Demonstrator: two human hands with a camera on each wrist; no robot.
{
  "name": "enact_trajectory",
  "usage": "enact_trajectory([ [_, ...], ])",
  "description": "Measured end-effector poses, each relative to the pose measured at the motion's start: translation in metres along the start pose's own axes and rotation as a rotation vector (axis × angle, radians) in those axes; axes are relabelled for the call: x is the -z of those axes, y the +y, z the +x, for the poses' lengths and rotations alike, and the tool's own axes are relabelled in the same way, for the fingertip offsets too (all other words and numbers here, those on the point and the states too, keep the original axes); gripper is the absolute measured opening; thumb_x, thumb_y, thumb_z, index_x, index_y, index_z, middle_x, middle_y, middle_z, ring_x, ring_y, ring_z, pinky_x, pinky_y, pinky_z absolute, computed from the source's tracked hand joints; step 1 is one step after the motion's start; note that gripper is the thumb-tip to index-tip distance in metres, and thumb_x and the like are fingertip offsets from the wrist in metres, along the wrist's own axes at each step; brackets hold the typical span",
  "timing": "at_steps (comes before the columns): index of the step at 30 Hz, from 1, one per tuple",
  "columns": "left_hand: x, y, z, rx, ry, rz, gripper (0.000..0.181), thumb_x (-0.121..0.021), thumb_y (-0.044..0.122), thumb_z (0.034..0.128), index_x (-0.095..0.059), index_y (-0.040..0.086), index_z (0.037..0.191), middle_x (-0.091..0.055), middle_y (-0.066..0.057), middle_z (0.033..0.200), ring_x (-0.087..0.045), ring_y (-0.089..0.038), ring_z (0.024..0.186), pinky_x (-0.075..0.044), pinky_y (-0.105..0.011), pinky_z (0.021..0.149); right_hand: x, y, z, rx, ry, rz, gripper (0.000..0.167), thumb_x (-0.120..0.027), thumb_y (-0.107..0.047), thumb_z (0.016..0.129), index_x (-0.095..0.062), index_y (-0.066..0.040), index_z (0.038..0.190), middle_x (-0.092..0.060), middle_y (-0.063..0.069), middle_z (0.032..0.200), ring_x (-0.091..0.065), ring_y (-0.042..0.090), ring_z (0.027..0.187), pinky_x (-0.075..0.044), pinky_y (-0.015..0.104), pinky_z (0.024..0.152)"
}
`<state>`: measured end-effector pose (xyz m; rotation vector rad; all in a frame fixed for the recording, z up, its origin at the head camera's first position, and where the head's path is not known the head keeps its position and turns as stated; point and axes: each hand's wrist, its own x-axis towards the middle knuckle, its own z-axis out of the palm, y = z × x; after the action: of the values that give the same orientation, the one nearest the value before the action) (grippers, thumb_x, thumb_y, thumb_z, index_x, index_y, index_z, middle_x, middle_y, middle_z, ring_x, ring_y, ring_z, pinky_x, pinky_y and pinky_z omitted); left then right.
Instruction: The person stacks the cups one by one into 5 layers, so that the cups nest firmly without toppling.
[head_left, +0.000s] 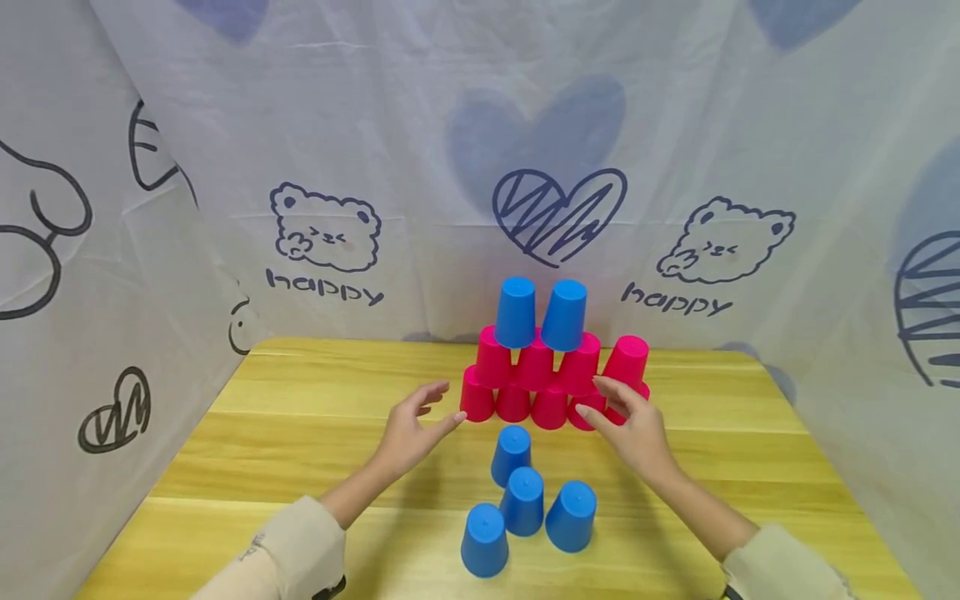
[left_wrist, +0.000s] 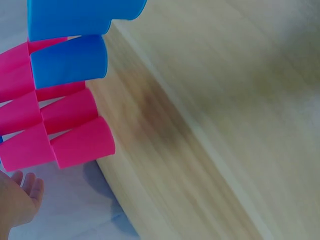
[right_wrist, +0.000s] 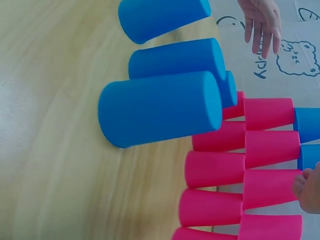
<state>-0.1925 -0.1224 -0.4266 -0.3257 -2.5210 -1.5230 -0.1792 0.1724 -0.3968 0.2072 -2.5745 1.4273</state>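
Upside-down pink cups form a two-tier wall, with several cups in each tier. Two blue cups stand side by side on the upper pink tier. My left hand is held just left of the wall, thumb and fingers spread around nothing. At the wall's right part, my right hand hovers in front of the pink cups, fingers extended and thumb apart; whether its fingertips touch a cup I cannot tell. Several more blue cups stand upside down on the table between my forearms, also seen close in the right wrist view.
The wooden table ends at a pale cloth backdrop with drawn hearts and bears, close behind the pink wall. Cloth also hangs along the left and right sides. One blue cup is nearest the front.
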Motion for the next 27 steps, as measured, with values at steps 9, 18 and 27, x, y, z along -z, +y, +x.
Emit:
enact_trajectory([
  [9,-0.003,-0.004,-0.014,-0.043,-0.046,0.004,0.051,-0.071,0.021,0.0805,-0.054,0.003,0.125,-0.058,-0.014,0.126,-0.056,-0.034,0.112,-0.046,-0.050,0.094,-0.005,0.008,-0.015,-0.050,-0.056,0.051,0.054,-0.067,-0.024,0.085,-0.049,-0.002,0.130,-0.053,0.017,0.131,-0.052,0.034,0.120,-0.046,0.043,0.097],
  [18,-0.007,-0.004,-0.031,-0.027,-0.096,0.008,0.048,-0.071,0.022,0.0809,-0.056,0.003,0.123,-0.060,-0.012,0.123,-0.057,-0.032,0.110,-0.048,-0.049,0.093,-0.007,0.021,-0.031,0.031,-0.088,0.098,0.048,-0.068,-0.019,0.084,-0.053,-0.001,0.126,-0.058,0.015,0.126,-0.055,0.033,0.116,-0.045,0.012,0.092],
  [27,-0.010,-0.004,-0.049,-0.011,-0.183,-0.036,0.047,-0.070,0.024,0.0815,-0.056,0.005,0.123,-0.060,-0.010,0.123,-0.056,-0.032,0.112,-0.046,-0.050,0.094,-0.008,0.034,-0.039,0.078,-0.165,0.107,0.049,-0.067,-0.016,0.085,-0.051,0.001,0.128,-0.057,0.017,0.128,-0.055,0.033,0.116,-0.048,0.033,0.094],
])
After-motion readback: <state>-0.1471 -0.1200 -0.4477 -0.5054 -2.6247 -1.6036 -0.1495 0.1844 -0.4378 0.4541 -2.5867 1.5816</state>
